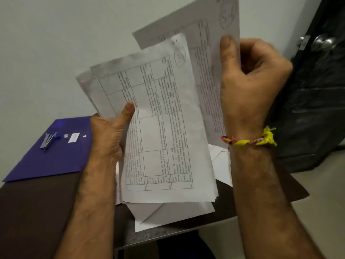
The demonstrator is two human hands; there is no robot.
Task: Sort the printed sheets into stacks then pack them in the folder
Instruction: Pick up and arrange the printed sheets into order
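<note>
Pale wall (46, 53) fills the background above a dark brown table (33, 202), seen from head height. Both hands are raised over the table. The left hand (110, 131) grips a sheaf (160, 131) of printed sheets by its left edge, thumb across the front, long axis running upright and leaning away. The right hand (250, 75) pinches a single sheet (203, 49) between thumb and curled fingers, held higher and behind the sheaf, up and to its right, so this hand is nearer to wherever the sheet gets laid. More loose sheets (168, 212) lie on the table directly below. A purple folder (61, 159) lies flat at far left, well apart, with a stapler (49, 141) on it.
</note>
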